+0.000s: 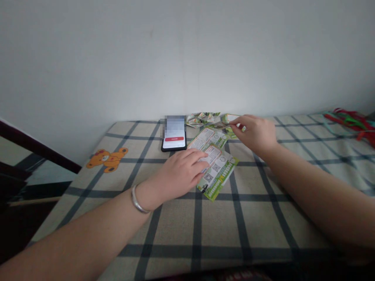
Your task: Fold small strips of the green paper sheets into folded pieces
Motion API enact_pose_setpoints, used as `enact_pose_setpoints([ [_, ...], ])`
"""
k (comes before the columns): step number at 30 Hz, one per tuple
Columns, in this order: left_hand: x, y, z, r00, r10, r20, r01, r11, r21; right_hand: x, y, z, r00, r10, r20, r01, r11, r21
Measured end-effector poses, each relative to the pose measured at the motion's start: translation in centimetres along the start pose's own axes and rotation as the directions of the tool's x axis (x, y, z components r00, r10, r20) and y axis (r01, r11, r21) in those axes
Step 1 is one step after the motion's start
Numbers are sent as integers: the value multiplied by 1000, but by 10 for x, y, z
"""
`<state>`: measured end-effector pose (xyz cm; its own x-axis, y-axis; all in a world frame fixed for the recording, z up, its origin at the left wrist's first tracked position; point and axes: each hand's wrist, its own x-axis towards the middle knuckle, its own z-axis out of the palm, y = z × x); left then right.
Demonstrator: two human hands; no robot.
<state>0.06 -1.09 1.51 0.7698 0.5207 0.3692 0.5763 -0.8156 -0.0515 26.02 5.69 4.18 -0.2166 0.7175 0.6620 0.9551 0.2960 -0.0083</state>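
Observation:
A green and white printed leaflet lies on the checked cloth in the middle. My left hand rests flat on its left part, fingers stretched out. A second leaflet lies just behind it. My right hand is further back, fingers pinched on a small folded paper piece. Several folded paper pieces lie in a heap by the wall, left of that hand.
A phone with a lit screen lies behind my left hand. An orange bear print marks the cloth at the left. Red and green ribbons lie at the far right. A dark wooden rail borders the left side.

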Motion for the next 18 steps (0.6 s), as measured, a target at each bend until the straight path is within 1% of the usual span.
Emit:
enact_pose_setpoints([
  [3, 0, 0, 2, 1000, -4, 28, 4, 1000, -5, 6, 1, 12, 994, -87, 59, 91, 993, -77],
  [7, 0, -2, 4, 999, -7, 46, 8, 1000, -16, 15, -2, 25, 990, -46, 136, 65, 988, -137],
  [10, -2, -3, 4, 998, -6, 62, 8, 999, -31, 23, -9, 34, 983, -61, 171, 91, 981, -169],
  [12, -2, -4, 4, 997, -11, 76, 13, 999, -33, 28, -13, 41, 978, -61, 198, 94, 982, -162],
  [18, -4, -6, 5, 995, -23, 92, 27, 999, -39, 37, -13, 55, 978, -39, 205, 69, 988, -141],
])
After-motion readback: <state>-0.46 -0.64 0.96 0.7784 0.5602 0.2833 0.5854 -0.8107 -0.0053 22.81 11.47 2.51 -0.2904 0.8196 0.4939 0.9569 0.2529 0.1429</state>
